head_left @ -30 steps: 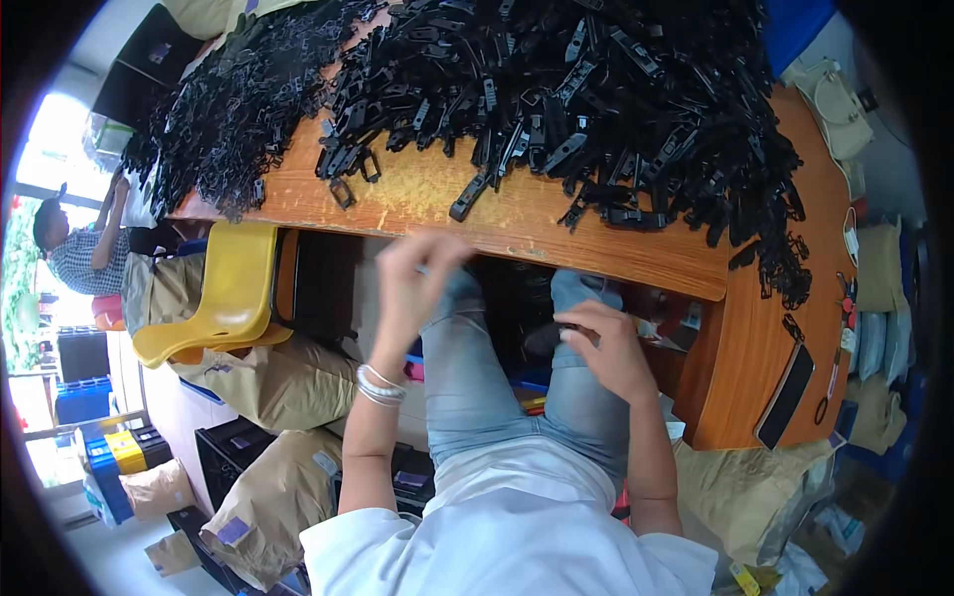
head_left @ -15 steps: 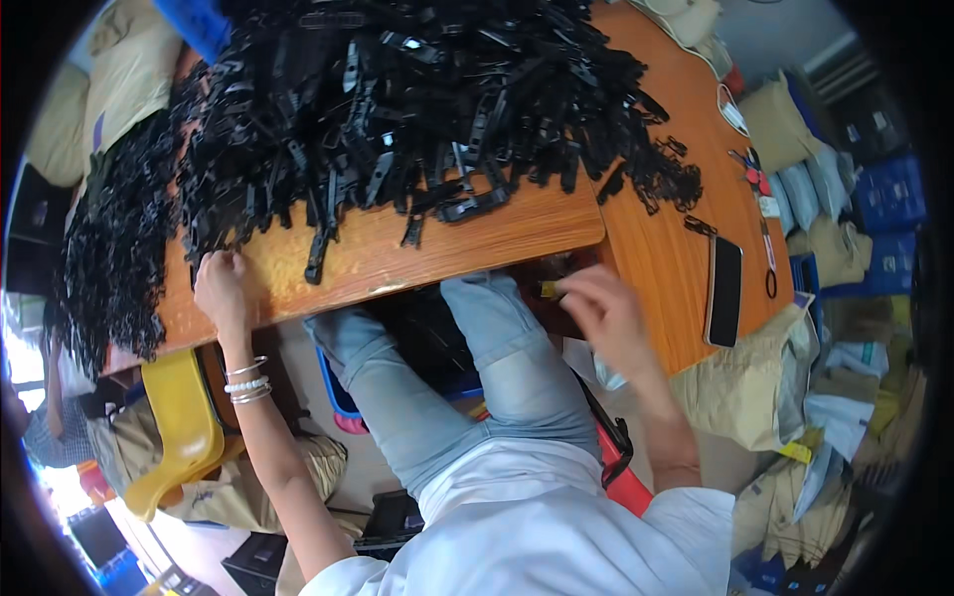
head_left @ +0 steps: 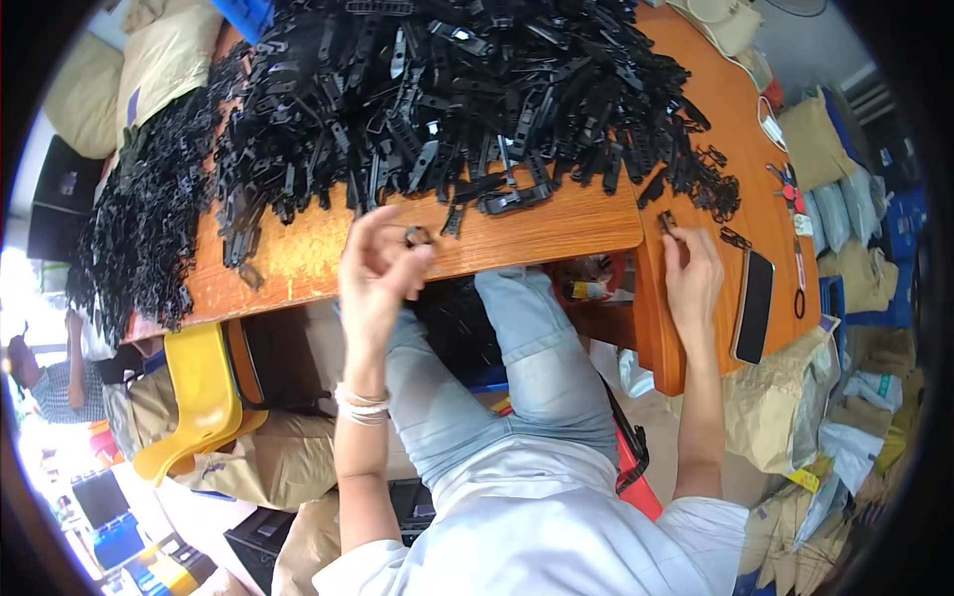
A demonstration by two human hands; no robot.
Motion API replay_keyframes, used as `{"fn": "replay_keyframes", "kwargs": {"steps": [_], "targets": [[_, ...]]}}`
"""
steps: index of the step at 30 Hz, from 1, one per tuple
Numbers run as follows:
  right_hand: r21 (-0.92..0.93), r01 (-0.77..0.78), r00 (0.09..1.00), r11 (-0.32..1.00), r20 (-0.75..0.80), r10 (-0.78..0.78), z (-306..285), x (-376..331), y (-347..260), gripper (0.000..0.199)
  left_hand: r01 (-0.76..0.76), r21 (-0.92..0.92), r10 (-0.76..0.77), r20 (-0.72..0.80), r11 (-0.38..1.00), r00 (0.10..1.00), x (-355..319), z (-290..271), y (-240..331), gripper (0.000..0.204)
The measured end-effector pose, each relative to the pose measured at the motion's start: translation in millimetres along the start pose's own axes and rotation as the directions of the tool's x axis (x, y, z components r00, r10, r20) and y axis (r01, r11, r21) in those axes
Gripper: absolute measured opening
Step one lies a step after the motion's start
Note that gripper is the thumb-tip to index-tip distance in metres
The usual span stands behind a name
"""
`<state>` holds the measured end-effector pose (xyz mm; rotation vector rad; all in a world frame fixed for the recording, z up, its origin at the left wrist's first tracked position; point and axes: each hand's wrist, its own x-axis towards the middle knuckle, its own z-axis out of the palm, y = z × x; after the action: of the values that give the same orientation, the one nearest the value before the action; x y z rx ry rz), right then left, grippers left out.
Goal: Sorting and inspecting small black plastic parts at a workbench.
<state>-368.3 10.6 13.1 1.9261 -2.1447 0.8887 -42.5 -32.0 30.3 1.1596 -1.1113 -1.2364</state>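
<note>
A big heap of black plastic clip-like parts (head_left: 397, 109) covers the far part of the wooden table (head_left: 556, 230). My left hand (head_left: 376, 273) is raised over the front edge, thumb and fingers closed around a small dark part (head_left: 418, 237) whose exact kind is blurred. To the right, my right hand (head_left: 693, 270) rests at the tabletop, fingertips pinching a small black clip-like part (head_left: 667, 221). Close beside that hand lie another small black part (head_left: 735, 238) and a dark-screened phone (head_left: 753, 308).
Scissors (head_left: 799, 288) and a red-handled tool (head_left: 790, 194) lie along the right edge. A second heap of smaller black parts (head_left: 149, 219) hangs over the left edge. Beneath are an open drawer (head_left: 596, 283) and a yellow chair (head_left: 199, 387); paper sacks (head_left: 775, 407) stand at the right.
My left hand has come from the table's left side toward the middle, with a small part in it. My right hand has moved from above the drawer up and right to the tabletop.
</note>
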Motion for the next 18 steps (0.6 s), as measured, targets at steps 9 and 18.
{"fn": "replay_keyframes", "kwargs": {"steps": [9,18], "targets": [[0.716,0.186,0.973,0.673,-0.04,-0.226,-1,-15,-100,0.018,0.378,-0.454,-0.158,0.451,0.807,0.878,-21,24,-12,0.027],[0.805,0.346,0.84,0.482,-0.037,-0.541,-2,-10,-114,0.018,0.578,-0.342,-0.306,0.593,0.741,0.744,-31,35,-5,0.036]]}}
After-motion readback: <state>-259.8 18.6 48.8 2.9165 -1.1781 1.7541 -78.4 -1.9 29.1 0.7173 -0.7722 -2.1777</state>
